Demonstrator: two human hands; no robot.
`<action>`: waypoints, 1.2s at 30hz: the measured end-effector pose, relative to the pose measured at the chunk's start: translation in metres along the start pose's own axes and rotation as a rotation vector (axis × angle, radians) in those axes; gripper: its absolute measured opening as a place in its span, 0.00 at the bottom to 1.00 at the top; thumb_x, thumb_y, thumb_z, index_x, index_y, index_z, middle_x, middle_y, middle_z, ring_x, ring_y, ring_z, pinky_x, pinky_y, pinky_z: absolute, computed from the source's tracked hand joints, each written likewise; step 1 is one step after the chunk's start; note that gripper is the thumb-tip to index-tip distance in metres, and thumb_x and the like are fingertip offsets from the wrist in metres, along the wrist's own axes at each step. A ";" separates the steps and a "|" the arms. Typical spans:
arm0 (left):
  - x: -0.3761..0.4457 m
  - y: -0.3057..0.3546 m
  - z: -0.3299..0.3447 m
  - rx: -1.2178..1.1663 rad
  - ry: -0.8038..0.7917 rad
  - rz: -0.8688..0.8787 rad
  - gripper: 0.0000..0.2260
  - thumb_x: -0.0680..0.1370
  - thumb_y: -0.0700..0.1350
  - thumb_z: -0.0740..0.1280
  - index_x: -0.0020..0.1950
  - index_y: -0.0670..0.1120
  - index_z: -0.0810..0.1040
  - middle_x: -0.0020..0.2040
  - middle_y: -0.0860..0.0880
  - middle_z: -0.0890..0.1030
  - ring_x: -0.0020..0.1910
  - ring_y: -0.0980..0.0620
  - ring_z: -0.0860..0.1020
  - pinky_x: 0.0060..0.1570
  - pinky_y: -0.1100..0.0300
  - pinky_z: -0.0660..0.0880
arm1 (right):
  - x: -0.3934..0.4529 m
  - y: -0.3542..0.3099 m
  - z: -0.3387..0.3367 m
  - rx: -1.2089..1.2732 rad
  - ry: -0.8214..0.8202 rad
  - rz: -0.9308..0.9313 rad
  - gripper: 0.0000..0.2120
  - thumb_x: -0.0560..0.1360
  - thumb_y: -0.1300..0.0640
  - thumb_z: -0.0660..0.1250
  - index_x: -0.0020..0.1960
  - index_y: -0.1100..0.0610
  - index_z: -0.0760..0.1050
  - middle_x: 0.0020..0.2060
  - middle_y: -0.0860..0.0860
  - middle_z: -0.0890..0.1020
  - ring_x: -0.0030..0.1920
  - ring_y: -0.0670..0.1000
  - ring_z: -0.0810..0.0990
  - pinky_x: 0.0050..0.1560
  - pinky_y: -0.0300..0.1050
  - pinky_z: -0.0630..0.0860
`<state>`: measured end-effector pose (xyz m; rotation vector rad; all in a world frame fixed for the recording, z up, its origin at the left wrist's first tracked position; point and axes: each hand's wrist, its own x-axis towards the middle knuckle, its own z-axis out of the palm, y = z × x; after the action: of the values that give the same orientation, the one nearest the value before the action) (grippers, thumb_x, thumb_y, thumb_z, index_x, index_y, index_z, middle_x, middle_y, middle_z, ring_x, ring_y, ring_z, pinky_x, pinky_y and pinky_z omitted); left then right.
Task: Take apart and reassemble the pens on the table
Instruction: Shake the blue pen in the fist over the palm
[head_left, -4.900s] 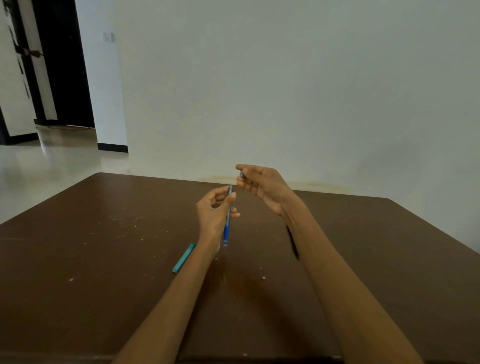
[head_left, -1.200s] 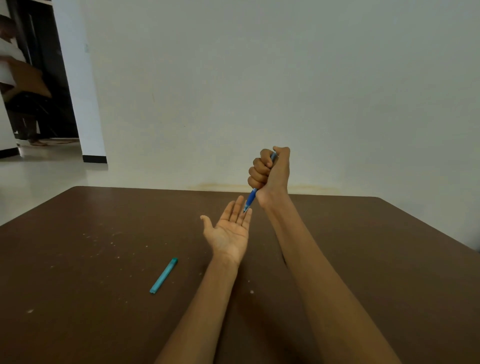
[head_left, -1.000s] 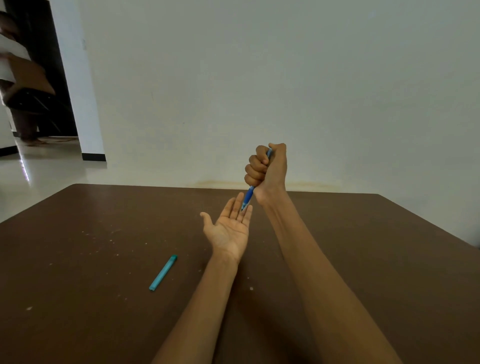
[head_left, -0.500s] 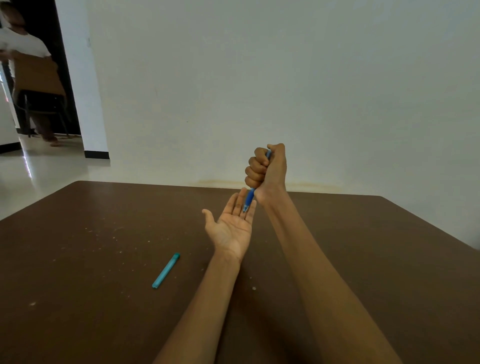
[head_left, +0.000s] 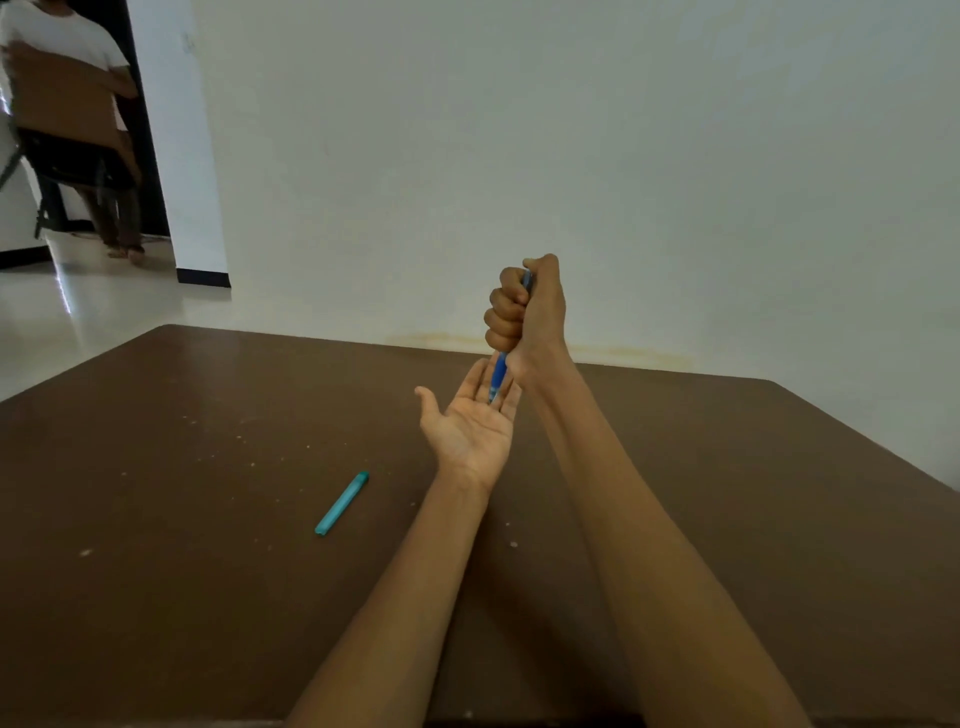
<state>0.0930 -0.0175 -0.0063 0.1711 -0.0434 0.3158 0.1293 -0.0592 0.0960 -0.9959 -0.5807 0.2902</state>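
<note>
My right hand (head_left: 524, 312) grips a blue pen (head_left: 500, 375) in a fist, upright, tip down, thumb at its top end. The pen's tip touches the fingers of my left hand (head_left: 470, 421), which lies flat and palm up just above the brown table (head_left: 208, 597). A teal pen (head_left: 342, 503) lies on the table to the left of my left forearm. Most of the blue pen's barrel is hidden inside my fist.
The table's far edge meets a white wall. At the far left a doorway opens onto a shiny floor, where a person in a white shirt (head_left: 67, 130) carries a chair. Small pale crumbs dot the table's left half.
Five seconds ago my left hand held the blue pen; now my right fist holds it. Over the last second its tip has come down onto my open left fingers.
</note>
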 end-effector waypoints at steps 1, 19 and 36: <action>-0.001 0.000 0.000 0.000 -0.001 0.001 0.33 0.78 0.65 0.48 0.64 0.37 0.70 0.66 0.37 0.73 0.64 0.40 0.73 0.62 0.49 0.70 | 0.000 0.001 0.000 0.003 0.006 -0.003 0.19 0.77 0.52 0.50 0.28 0.52 0.53 0.18 0.44 0.56 0.19 0.44 0.50 0.20 0.30 0.51; -0.002 -0.001 0.000 0.008 -0.011 0.014 0.32 0.78 0.65 0.49 0.64 0.38 0.71 0.65 0.37 0.74 0.64 0.40 0.73 0.66 0.48 0.68 | 0.000 0.003 0.000 0.007 0.033 0.016 0.19 0.78 0.53 0.49 0.28 0.53 0.54 0.18 0.45 0.57 0.19 0.44 0.51 0.20 0.31 0.52; -0.002 -0.001 0.000 0.026 -0.022 0.014 0.32 0.78 0.65 0.50 0.64 0.38 0.71 0.64 0.38 0.75 0.63 0.41 0.74 0.62 0.49 0.71 | 0.002 0.003 -0.005 -0.003 0.066 0.012 0.19 0.78 0.52 0.50 0.28 0.53 0.54 0.18 0.45 0.57 0.19 0.44 0.51 0.21 0.31 0.51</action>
<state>0.0918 -0.0193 -0.0066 0.1997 -0.0620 0.3287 0.1340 -0.0604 0.0924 -1.0081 -0.5157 0.2660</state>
